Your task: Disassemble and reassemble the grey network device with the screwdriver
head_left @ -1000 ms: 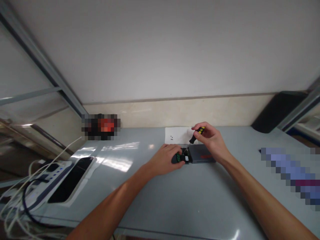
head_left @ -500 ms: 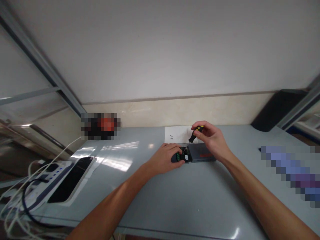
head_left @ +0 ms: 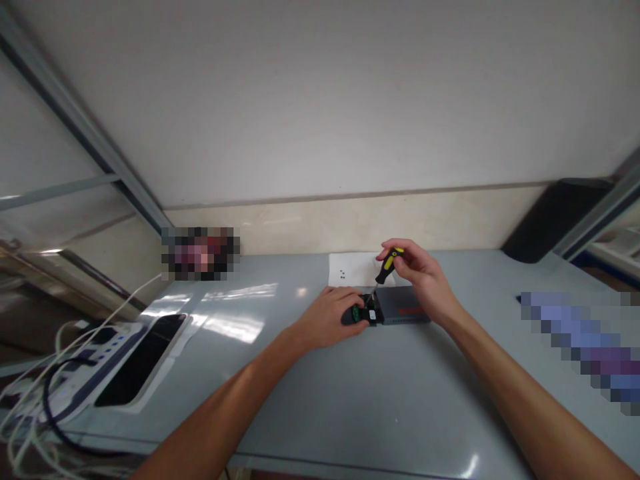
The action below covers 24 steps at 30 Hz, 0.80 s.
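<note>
The table (grey, glossy) carries white paper, a dark case and seemingly a power strip.

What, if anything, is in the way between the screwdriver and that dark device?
Nothing visible: the screwdriver in the right fingers slants down to the dark device. The left fingers hold the device's left end, beside its path. Whether it touches, I cannot tell.
</note>
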### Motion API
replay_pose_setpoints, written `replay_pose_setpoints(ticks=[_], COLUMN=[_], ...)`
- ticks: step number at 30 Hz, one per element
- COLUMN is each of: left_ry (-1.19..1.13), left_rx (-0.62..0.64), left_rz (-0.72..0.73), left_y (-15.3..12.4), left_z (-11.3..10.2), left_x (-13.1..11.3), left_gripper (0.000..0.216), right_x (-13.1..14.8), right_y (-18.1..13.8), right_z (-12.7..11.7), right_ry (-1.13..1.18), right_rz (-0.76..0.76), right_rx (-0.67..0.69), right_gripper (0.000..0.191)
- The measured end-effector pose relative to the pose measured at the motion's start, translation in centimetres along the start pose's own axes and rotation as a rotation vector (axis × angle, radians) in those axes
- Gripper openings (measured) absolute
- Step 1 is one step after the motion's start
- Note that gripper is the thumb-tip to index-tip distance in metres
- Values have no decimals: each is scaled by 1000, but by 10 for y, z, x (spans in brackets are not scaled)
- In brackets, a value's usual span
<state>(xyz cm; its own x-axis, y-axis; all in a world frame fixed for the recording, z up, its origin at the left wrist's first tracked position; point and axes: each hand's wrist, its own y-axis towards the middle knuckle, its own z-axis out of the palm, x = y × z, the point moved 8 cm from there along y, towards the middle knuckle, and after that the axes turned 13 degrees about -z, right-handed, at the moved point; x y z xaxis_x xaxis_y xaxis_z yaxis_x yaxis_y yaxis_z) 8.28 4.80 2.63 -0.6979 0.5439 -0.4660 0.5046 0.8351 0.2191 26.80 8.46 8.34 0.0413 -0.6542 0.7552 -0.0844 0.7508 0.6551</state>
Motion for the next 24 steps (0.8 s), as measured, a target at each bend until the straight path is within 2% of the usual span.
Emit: replay_pose_setpoints(ticks=[7,18,24], left_ry=[-1,-21,-11], left_rx=[-3,4,-2], left_rz=[-14,4,1], left_y=[0,1,0], left_z=[0,-1,1], left_x=[0,-1,1], left_gripper=[22,22,23], right_x=[-2,3,3], right_y=[-1,2,3], right_z=[-2,-4,2], right_ry=[-7,-23,34], right_rz=[15,4,19], right_rx=[-45,-11,82], right_gripper=[22,26,34])
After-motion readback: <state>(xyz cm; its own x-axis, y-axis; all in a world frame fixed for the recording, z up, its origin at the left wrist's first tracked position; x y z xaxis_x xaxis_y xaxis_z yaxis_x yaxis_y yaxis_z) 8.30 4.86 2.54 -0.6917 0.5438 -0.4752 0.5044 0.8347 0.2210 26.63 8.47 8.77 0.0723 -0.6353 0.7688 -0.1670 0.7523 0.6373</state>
